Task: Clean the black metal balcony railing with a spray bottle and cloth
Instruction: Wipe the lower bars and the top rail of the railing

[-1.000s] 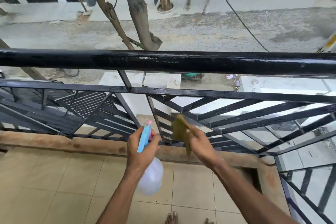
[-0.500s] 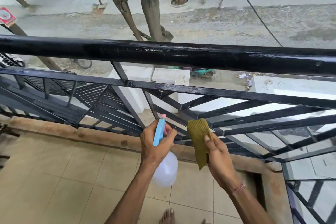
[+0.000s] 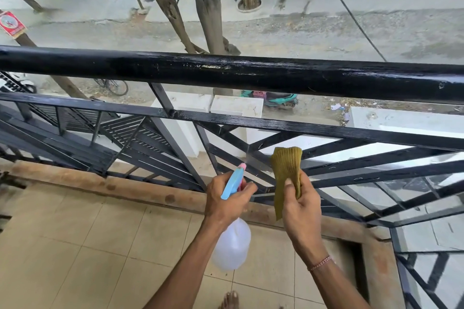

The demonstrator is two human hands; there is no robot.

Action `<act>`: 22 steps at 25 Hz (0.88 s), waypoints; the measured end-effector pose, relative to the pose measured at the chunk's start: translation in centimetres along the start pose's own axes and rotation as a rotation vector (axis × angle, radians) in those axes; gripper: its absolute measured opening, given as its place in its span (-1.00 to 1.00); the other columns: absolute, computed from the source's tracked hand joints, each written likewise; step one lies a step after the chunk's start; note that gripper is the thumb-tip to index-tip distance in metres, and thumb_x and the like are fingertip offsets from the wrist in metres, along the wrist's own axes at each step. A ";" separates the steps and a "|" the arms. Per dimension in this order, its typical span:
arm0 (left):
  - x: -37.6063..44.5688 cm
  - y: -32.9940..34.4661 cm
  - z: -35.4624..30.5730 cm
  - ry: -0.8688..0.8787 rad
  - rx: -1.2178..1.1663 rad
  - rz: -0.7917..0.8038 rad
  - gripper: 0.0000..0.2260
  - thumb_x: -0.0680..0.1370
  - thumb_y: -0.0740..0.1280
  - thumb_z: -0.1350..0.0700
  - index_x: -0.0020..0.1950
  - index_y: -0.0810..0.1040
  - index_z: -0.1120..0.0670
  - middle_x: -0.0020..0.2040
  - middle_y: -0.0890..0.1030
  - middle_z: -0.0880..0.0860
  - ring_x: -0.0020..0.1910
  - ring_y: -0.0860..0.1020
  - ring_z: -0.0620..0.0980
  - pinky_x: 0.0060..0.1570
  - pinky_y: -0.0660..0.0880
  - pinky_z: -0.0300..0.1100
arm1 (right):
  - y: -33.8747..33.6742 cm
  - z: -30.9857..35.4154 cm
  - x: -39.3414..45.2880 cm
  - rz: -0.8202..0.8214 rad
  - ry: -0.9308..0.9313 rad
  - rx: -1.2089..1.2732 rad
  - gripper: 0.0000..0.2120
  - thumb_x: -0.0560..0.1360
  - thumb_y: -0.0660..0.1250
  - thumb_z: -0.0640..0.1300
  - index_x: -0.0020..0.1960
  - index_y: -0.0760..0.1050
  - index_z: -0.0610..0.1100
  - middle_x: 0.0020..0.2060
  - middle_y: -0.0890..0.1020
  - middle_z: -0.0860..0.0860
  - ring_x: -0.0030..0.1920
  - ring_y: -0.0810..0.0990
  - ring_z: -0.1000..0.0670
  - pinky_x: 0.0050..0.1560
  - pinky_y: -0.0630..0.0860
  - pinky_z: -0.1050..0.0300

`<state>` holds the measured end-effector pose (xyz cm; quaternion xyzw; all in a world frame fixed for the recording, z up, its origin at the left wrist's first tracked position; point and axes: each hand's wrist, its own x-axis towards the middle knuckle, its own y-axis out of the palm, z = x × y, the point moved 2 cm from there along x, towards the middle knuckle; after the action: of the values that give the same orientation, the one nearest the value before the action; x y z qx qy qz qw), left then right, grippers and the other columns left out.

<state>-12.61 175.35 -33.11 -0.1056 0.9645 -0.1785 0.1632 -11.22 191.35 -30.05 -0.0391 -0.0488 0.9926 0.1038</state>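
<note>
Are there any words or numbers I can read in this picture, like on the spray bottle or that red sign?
Red and white sign on the pole at far left: it has a round picture, and any writing is too small and blurred to read.
Spray bottle in the left hand: no label or words show.
Cloth in the right hand: no writing.
Railing: no writing.
So nothing can be read.

Only 1 view is given, from a wide-angle camera worn on the person's head. It looks forward and steeply down from a balcony, over the glossy black metal balcony railing (image 3: pixel 251 75), which crosses the frame close by and bows at the edges. Beyond the rail lies the grey street (image 3: pixel 301 30) far below. The beige tiled balcony floor (image 3: pixel 88 246) fills the lower left, directly beneath the camera.
</note>
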 end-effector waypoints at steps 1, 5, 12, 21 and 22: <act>0.0 0.3 -0.1 -0.001 -0.013 0.028 -0.85 0.43 0.53 0.04 -0.20 0.61 0.05 -0.35 0.54 0.00 -0.27 0.62 0.07 -0.20 0.70 0.15 | -0.3 0.1 -0.1 -0.025 -0.005 -0.015 -0.72 0.65 0.14 -0.34 0.04 0.50 0.01 -0.18 0.52 -0.37 -0.39 0.35 -0.04 -0.40 0.38 0.30; -0.2 1.6 0.1 -0.054 -0.086 0.092 -0.83 0.41 0.52 0.01 -0.15 0.62 0.06 -0.19 0.63 0.12 -0.15 0.68 0.13 -0.25 0.69 -0.02 | -2.0 -0.9 -1.2 -0.122 0.053 -0.058 -0.68 0.65 0.14 -0.30 -0.05 0.48 0.08 -0.19 0.52 -0.31 -0.37 0.37 0.04 -0.36 0.43 0.11; -0.9 5.5 1.0 -0.060 -0.159 0.180 -0.90 0.48 0.53 0.16 -0.07 0.67 0.13 -0.25 0.58 0.04 -0.22 0.64 0.01 -0.25 0.68 -0.11 | -6.1 -4.0 -4.1 -0.231 0.216 -0.146 -0.77 0.64 0.15 -0.33 0.01 0.52 -0.07 -0.18 0.54 -0.38 -0.43 0.43 -0.03 -0.47 0.40 0.36; -1.4 11.7 1.8 -0.016 -0.142 0.257 -0.87 0.46 0.53 0.17 -0.23 0.63 0.02 -0.28 0.59 0.04 -0.23 0.64 0.02 -0.28 0.68 -0.09 | -10.1 -9.6 -4.3 -0.335 0.328 -0.223 -0.75 0.64 0.18 -0.25 0.22 0.55 -0.05 -0.14 0.63 0.07 -0.11 0.58 0.06 -0.01 0.55 -0.02; -1.4 12.2 1.7 -0.003 -0.145 0.267 -0.85 0.46 0.53 0.18 -0.25 0.62 0.01 -0.30 0.58 0.03 -0.25 0.63 -0.01 -0.29 0.67 -0.10 | -10.4 -9.8 -4.1 -0.335 0.319 -0.224 -0.75 0.64 0.18 -0.25 0.19 0.55 -0.04 -0.15 0.64 0.05 -0.12 0.59 0.01 0.01 0.57 -0.09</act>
<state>-12.47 186.32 -38.85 0.0118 0.9801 -0.0848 0.1788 -4.23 201.46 -38.36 -0.1976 -0.1474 0.9312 0.2684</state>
